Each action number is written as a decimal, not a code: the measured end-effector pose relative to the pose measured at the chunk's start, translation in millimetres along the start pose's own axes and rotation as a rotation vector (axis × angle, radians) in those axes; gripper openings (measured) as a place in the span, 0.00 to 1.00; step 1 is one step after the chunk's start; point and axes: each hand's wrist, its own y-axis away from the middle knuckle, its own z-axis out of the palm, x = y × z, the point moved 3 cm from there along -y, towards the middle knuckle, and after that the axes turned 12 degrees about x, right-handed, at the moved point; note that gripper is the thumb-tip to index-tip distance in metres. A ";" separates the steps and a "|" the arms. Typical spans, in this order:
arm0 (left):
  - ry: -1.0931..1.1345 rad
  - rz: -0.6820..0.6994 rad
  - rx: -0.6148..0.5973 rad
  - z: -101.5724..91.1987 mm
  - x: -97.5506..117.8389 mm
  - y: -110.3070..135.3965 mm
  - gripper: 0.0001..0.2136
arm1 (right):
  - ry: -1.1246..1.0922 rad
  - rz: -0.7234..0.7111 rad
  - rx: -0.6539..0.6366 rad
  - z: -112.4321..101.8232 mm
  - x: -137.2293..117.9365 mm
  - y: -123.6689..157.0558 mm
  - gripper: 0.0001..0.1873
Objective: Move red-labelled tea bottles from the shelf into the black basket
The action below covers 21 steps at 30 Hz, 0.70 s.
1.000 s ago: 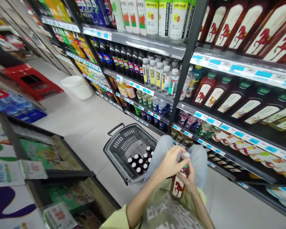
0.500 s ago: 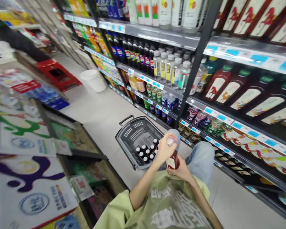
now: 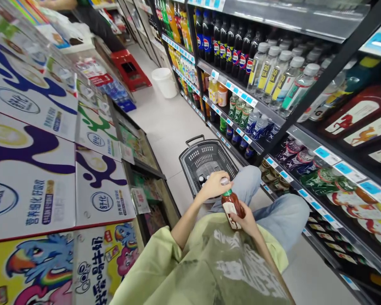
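Note:
I hold a small dark red bottle (image 3: 230,204) with a white label in front of my lap. My right hand (image 3: 246,220) is wrapped round its lower part from below. My left hand (image 3: 213,185) is closed over the bottle's white cap at the top. Just beyond my hands, a grey shopping basket (image 3: 199,156) sits on the floor with several dark-capped bottles in it, partly hidden by my left hand and knee.
Drink shelves (image 3: 273,114) run along the right, packed with cola, soda and red tea bottles. Stacked milk cartons (image 3: 44,161) line the left. A white bucket (image 3: 165,81) and a red stool (image 3: 129,70) stand farther down the aisle floor.
The view has swung to the left and down the aisle. The bottle has tilted a little, and both hands have stayed on it, left on the cap and right on the body.

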 end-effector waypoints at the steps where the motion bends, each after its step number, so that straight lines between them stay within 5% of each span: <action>1: -0.018 -0.003 0.036 -8.0 -3.7 -0.7 0.05 | 0.018 -0.017 -0.014 0.6 -1.7 -8.8 0.30; 5: -0.189 -0.015 0.190 -31.1 -21.0 -7.2 0.06 | 0.283 -0.232 0.075 -5.2 -2.8 -51.9 0.25; 8: -0.387 -0.106 0.238 -28.7 -48.5 -17.9 0.06 | 0.591 -0.379 0.056 -7.8 11.6 -73.3 0.28; 14: -0.591 -0.268 0.108 19.7 -139.5 -49.4 0.12 | 1.055 -0.393 -0.065 5.9 39.8 -74.4 0.33; 21: -0.531 -0.491 0.028 80.1 -228.6 -69.1 0.18 | 1.165 -0.341 -0.035 17.7 40.0 -76.4 0.33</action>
